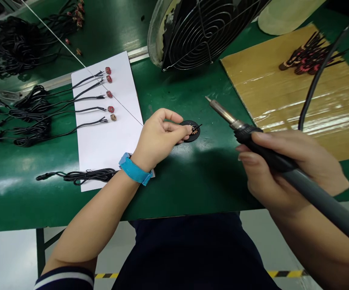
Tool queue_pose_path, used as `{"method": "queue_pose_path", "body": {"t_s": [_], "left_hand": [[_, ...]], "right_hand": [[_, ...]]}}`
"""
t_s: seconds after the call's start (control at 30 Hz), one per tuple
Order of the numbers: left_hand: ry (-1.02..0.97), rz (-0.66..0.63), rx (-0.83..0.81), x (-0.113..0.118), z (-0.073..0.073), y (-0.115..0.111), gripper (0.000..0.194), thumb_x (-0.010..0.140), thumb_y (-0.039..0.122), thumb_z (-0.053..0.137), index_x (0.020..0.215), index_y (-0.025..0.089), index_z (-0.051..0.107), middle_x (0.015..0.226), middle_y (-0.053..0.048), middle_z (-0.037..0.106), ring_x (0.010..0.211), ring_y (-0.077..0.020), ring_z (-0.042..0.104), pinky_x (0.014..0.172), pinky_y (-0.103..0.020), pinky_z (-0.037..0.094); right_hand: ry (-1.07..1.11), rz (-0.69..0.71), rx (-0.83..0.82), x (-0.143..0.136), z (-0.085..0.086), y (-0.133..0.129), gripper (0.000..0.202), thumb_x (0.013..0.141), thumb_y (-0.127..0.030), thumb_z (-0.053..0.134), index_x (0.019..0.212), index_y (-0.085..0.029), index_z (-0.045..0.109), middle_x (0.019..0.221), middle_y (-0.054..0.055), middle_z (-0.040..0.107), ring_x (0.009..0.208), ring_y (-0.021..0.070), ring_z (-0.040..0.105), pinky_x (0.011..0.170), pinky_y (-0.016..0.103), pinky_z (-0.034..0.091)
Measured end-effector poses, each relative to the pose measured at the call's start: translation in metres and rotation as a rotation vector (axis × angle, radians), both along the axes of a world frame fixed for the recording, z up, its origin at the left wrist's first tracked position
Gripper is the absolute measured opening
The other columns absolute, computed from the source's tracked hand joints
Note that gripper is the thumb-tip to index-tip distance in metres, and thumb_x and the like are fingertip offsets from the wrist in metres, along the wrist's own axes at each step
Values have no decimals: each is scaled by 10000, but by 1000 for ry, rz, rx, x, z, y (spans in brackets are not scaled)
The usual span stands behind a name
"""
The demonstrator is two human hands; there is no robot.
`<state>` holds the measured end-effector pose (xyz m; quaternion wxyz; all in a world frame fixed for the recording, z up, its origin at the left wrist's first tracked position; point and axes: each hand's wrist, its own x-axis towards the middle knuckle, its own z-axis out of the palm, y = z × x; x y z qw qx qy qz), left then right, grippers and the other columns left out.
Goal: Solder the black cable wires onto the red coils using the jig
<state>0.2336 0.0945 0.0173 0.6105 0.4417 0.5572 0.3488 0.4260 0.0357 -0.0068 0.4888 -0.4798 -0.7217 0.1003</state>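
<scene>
My left hand (159, 139), with a blue band at its wrist, is closed at the edge of a round black disc (192, 136) on the green table. Thumb and fingertips pinch a small copper-wound coil (194, 129) over the disc, with a short black wire end beside it. The fingers partly cover both. My right hand (286, 169) is wrapped round the grip of a soldering iron (271, 155). The iron's metal tip points up and left, apart from the coil.
White paper (102, 149) holds several black cables (86, 98) with red coils at their ends. A caged fan (210, 36) stands at the back. Brown board (262, 76) carries a pile of wired coils (309, 56). A cable bundle (17, 44) lies back left.
</scene>
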Motion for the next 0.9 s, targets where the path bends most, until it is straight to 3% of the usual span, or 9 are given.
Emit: {"method": "queue_pose_path", "body": {"t_s": [0.07, 0.17, 0.37, 0.7, 0.9], "left_hand": [[26, 3, 44, -1, 0, -2, 217, 722, 114, 653, 775, 179, 453, 560, 49, 603, 575, -94, 622, 570, -197, 480], [45, 11, 102, -1, -1, -6, 197, 731, 124, 648, 768, 184, 464, 561, 52, 608, 560, -85, 614, 567, -193, 482], [34, 40, 191, 0, -2, -13, 130, 750, 154, 627, 803, 183, 512, 609, 37, 642, 623, -101, 648, 610, -205, 518], [32, 54, 308, -2, -6, -16, 116, 734, 156, 654, 812, 174, 571, 743, 14, 672, 715, -107, 665, 653, -203, 539], [124, 45, 372, -2, -8, -16, 89, 742, 190, 662, 792, 172, 591, 747, 13, 677, 696, -106, 667, 652, -201, 547]], "right_hand": [[10, 30, 5, -9, 7, 8, 476, 727, -130, 668, 1165, -294, 578, 944, 30, 670, 809, 161, 630, 717, 328, 514], [26, 54, -157, -21, 12, 17, 404, 801, -175, 608, 1191, -263, 551, 980, 12, 676, 806, 141, 656, 738, 303, 543], [-91, 57, -153, -33, 12, 27, 144, 851, -213, 542, 981, -211, 605, 924, -7, 683, 798, 107, 655, 787, 231, 536], [21, -65, -218, -38, 14, 26, 230, 777, -202, 598, 1001, -227, 550, 864, 2, 635, 698, 122, 632, 664, 262, 551], [30, 0, -280, -40, 11, 27, 208, 767, -190, 602, 965, -233, 553, 841, -3, 652, 718, 125, 656, 629, 225, 549]]}}
